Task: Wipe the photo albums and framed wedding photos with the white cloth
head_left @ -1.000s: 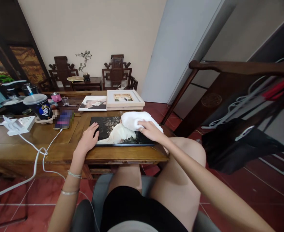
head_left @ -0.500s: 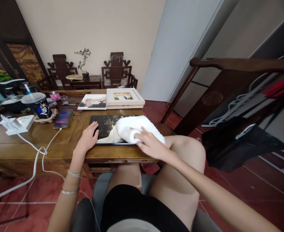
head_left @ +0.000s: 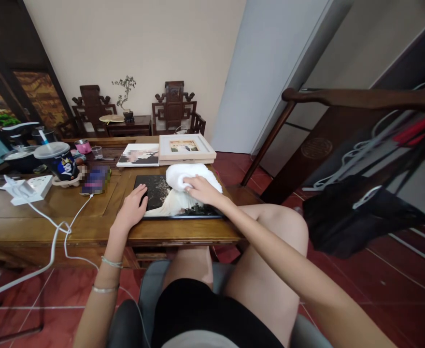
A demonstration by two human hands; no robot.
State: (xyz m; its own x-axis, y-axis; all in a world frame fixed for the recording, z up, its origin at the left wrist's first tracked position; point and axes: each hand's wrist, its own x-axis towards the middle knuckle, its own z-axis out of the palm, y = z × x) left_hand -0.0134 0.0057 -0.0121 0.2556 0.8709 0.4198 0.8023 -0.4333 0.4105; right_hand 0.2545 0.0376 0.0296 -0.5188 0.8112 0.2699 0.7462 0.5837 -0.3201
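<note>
A dark photo panel [head_left: 158, 195] with a pale dress in its picture lies flat near the front edge of the wooden table. My right hand [head_left: 203, 189] grips a bunched white towel [head_left: 187, 172] that covers the panel's upper right part. Resting at the panel's left edge is my left hand [head_left: 134, 205], its fingers stretched out and holding nothing.
Behind the panel lie a white-framed picture [head_left: 207, 145] and a smaller photo print [head_left: 140, 154]. To the left are a lidded drink cup [head_left: 62, 162], a phone [head_left: 94, 181] and a power strip [head_left: 35, 188] with white cables. A wooden chair [head_left: 288, 125] stands at the right.
My right hand has moved the towel up and left, away from the panel's front right, uncovering its lower part. My left hand stays at the left edge.
</note>
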